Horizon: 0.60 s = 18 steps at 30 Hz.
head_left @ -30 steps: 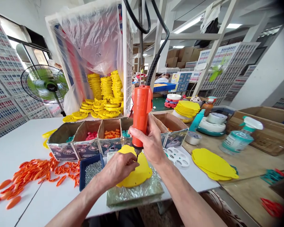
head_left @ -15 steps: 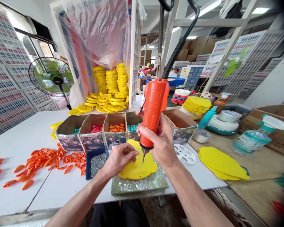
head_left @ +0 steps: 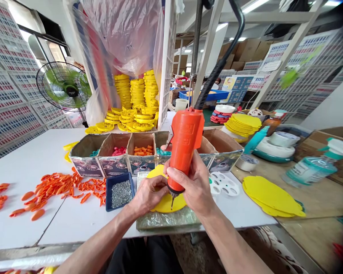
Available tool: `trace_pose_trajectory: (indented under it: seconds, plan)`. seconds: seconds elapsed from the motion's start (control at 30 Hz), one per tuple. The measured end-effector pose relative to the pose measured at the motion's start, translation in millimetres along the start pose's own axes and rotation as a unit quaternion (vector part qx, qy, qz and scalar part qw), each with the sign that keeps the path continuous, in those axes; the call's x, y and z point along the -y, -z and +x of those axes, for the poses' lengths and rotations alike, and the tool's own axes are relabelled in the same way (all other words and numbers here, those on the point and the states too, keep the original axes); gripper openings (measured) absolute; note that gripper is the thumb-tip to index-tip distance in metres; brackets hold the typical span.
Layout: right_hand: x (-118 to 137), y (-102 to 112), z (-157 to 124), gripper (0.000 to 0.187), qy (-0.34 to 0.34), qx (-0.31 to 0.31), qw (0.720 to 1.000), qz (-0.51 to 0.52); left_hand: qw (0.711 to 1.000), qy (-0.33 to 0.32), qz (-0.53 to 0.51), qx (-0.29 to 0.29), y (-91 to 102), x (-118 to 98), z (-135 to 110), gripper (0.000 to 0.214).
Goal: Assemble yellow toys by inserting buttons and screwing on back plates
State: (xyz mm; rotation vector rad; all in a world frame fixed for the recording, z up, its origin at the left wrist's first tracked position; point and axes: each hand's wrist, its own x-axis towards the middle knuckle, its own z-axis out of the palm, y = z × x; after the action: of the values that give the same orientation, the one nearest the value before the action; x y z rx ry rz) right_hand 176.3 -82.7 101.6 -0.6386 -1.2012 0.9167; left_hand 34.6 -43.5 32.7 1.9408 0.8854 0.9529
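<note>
- While the right hand (head_left: 199, 190) grips the bright orange plastic electric screwdriver (head_left: 185, 148) low on its rounded barrel, the tool stands nearly upright over the scalloped yellow plastic plate (head_left: 163, 206), its slim dark bit aimed down; whether the tip touches is too fine to tell.
- The left hand (head_left: 148, 195) comes in from 9 o'clock, fingers bent together over the plate; the tool hides part of them, so I cannot tell whether they pinch anything.
- To work cleanly, I judge, the bit should sit square to the plate, with pressure straight down the barrel and the left fingers out of the bit's line; a slanted tip could skid on such smooth plastic.
- Beneath the plate lies a flat, film-wrapped greenish block (head_left: 171, 222), glossy and crinkled, probably a slightly slippery base.
- At 9 o'clock, on the smooth white counter (head_left: 74, 224), a dark blue plastic tray (head_left: 108, 196) holds small shiny metal screws (head_left: 121, 193); farther out are curved, glossy orange pieces (head_left: 53, 185).
- At 12 o'clock runs a row of brown cardboard bins (head_left: 117, 164) with small coloured plastic parts (head_left: 143, 151).
- At 2 o'clock rests a white disc with round openings (head_left: 231, 189); at 3, more flat yellow plates (head_left: 270, 196).
</note>
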Motion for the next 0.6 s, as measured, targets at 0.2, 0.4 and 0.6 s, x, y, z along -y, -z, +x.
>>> trace_pose_trajectory:
  seconds: [0.2,0.4,0.6]
  plan:
    - [-5.9,1.8,-5.4,0.032,-0.013,0.015,1.000,0.001,0.999,-0.008,0.025,-0.029,-5.1,4.9,-2.4,0.020]
    - [-9.5,3.6,-12.9,0.031,-0.020,0.030,0.999,0.010,0.998,-0.006,0.046,-0.037,-7.7,7.6,-3.0,0.024]
    - [-7.3,3.3,-14.3,0.032,-0.011,0.035,0.999,-0.009,0.997,0.002,0.070,-0.042,-8.4,9.0,-2.1,0.024]
